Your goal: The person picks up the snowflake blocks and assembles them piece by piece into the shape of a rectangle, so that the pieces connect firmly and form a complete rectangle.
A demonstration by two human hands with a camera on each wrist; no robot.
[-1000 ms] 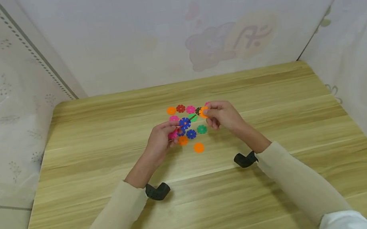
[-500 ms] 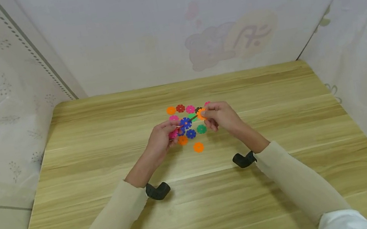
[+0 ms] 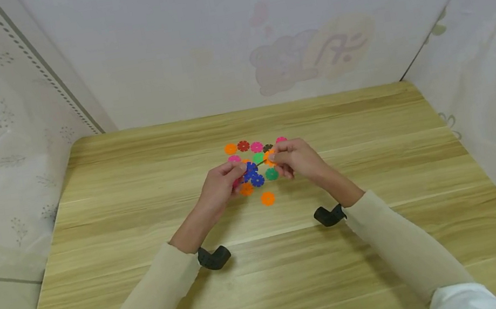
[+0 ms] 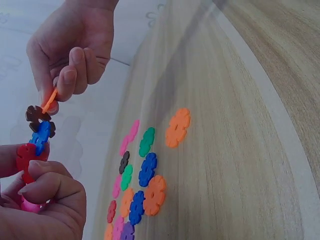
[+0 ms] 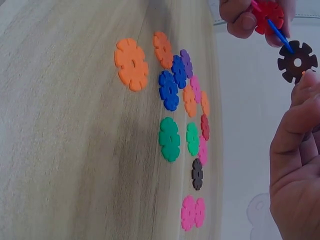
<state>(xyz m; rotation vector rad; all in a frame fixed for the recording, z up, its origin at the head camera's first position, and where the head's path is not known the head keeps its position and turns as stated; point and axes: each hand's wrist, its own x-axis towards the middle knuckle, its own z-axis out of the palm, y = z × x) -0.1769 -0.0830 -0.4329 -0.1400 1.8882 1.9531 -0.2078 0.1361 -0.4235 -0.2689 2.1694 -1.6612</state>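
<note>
My left hand grips a short chain of interlocking notched plastic discs above the table. Its fingers pinch the red disc, and a pink disc shows below, partly hidden by the fingers. From the red one a blue disc sticks out, joined to a dark brown disc at the chain's free end. Between thumb and finger, my right hand pinches an orange disc. Its edge meets the brown disc's rim; whether it sits in a slot I cannot tell.
Loose notched discs lie flat on the wooden table beneath the hands, among them a green one, a black one and a purple one. One orange disc lies nearest me. Patterned cloth walls the table's back.
My right hand has moved slightly left and down with the orange disc, closer to my left hand. The chain in my left hand has tilted a little. The loose discs lie unmoved.
</note>
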